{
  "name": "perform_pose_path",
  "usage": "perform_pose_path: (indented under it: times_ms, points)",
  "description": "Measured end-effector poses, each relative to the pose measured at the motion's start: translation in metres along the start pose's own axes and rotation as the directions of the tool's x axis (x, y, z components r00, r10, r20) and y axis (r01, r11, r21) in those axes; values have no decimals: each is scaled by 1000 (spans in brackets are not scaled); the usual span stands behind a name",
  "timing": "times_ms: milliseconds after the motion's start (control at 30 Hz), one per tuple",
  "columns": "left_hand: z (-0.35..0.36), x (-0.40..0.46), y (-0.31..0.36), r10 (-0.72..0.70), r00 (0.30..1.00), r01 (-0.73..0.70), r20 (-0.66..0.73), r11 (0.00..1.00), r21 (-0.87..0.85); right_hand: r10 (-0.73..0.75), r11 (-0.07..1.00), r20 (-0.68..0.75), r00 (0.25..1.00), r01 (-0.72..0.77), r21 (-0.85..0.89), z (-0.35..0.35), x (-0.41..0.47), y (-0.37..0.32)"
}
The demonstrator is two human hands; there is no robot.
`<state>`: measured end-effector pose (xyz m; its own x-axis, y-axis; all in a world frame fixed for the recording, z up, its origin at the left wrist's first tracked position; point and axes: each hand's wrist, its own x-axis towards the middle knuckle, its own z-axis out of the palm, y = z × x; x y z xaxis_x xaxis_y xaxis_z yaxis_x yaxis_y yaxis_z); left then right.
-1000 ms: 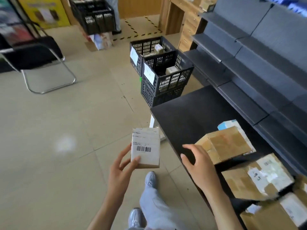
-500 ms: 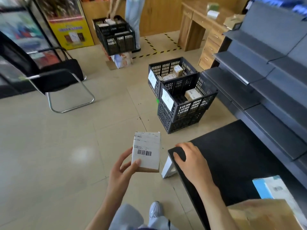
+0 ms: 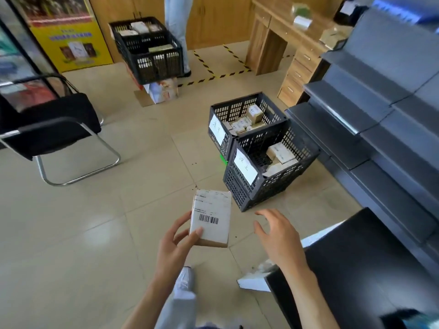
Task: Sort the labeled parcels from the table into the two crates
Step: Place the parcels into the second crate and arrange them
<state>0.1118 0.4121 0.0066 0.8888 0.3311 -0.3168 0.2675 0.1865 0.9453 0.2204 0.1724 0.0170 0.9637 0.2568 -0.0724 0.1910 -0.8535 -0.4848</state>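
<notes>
My left hand (image 3: 174, 245) grips a small white parcel (image 3: 211, 217) with a barcode label, held up over the floor. My right hand (image 3: 278, 236) hovers beside it with fingers spread, holding nothing, just off the corner of the black table (image 3: 356, 264). Two black crates stand on the floor ahead. The near crate (image 3: 268, 184) carries a white label and holds a few parcels. The far crate (image 3: 228, 115) behind it also has a label and several parcels inside.
Grey stepped shelving (image 3: 380, 110) runs along the right. A black chair (image 3: 54, 129) with a metal frame stands at left. Another loaded crate (image 3: 152, 58) sits farther back near a person's legs (image 3: 177, 24). A wooden desk (image 3: 285, 43) is behind the crates.
The view has moved towards the crates, and the table's parcels have left the frame. My right hand has lifted off the table corner. My left hand still holds the parcel.
</notes>
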Motion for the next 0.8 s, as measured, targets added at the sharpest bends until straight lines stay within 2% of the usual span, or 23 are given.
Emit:
perform_pose_path:
  times_ms: [267,400,800]
  points:
    - [1,134,41,-31,989,21,145,997,73,137,991,-29,990,-136,16,0,79,-10]
    - [26,194,47,-82,975,59,208,992,114,211,977,-53,976,-211,5,0,118,16]
    - [138,376,86,-103,928,-10,359,954,301,447,890,-72,892,-435,138,-32,259,109]
